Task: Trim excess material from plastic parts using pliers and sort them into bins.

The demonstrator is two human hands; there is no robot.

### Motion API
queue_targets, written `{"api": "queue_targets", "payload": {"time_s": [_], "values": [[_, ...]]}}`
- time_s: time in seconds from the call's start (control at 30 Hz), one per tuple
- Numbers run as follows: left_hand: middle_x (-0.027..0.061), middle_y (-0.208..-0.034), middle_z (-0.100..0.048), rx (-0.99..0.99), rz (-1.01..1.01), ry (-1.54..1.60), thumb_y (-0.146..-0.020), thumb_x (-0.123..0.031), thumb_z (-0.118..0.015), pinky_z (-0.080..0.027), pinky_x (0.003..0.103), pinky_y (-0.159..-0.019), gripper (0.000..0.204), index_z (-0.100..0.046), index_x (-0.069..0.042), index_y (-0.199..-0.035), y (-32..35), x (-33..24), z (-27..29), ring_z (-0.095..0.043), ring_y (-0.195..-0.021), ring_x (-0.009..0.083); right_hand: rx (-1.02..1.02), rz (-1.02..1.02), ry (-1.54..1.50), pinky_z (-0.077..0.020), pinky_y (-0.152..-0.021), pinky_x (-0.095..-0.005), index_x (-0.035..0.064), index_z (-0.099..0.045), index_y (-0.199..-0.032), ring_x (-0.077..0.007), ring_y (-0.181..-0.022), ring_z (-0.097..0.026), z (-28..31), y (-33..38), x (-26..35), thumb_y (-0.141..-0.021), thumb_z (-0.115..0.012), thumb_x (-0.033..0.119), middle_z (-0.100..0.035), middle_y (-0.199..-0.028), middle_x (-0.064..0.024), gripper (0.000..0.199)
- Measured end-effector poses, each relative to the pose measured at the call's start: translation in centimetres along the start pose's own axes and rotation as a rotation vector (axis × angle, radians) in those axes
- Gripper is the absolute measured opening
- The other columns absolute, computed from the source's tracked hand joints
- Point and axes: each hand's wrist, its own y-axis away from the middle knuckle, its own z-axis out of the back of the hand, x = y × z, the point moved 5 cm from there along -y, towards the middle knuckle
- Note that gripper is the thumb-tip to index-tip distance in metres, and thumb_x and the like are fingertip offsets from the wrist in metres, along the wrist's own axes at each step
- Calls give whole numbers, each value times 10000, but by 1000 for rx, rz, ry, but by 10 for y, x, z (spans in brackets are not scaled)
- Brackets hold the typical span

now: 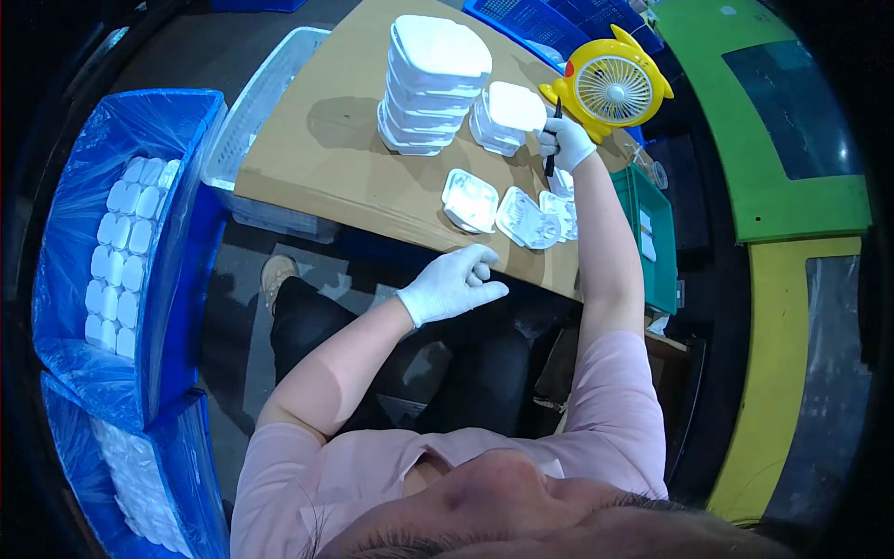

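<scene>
One black tool (549, 167), long axis near-vertical in view, in right hand (570, 146); left hand (449, 286) half-curled, empty.

Rightmost white pieces (562, 184) partly hidden (right forearm (610, 247) in front).

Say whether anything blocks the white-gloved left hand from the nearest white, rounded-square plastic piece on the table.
Nothing visible does: only bare brown tabletop shows between the left hand and the white piece.

Over my remote feed, I see smooth, glossy plastic on the yellow fan (616, 91), smooth white plastic on the stacked containers (436, 84) left of it, a matt, cardboard-like counter (321, 172) beneath, matt cloth gloves (452, 284), and shiny, wrinkled film (74, 219) far left of the fan.
</scene>
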Motion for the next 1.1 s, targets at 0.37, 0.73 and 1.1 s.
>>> {"api": "queue_targets", "payload": {"time_s": [0.37, 0.73, 1.1], "values": [[37, -893, -580, 3, 11, 15, -818, -254, -710, -483, 240, -725, 489, -543, 14, -1190, -1, 0, 0, -543, -761, 101, 28, -19, 148, -242, -412, -204, 157, -499, -907, -40, -455, -325, -7, -6, 11, -884, -500, 56, -407, -618, 59, 103], [40, -883, -593, 6, 18, 32, -822, -258, -704, -483, 242, -722, 475, -550, 18, -1177, 2, -1, 1, -547, -748, 102, -134, 6, 416, -188, -450, -203, 141, -563, -1269, -27, -491, -262, -5, -4, 9, -869, -624, 220, -403, -659, 96, 413], [38, -861, -602, -1, -7, 44, -822, -244, -702, -478, 246, -729, 475, -547, 35, -1174, -4, -2, 2, -548, -744, 100, 60, 503, 1516, -351, -1079, -360, 93, -325, -1455, -289, -1312, -422, -76, 20, 42, -641, -816, 361, -454, -1403, -172, 988]]}}
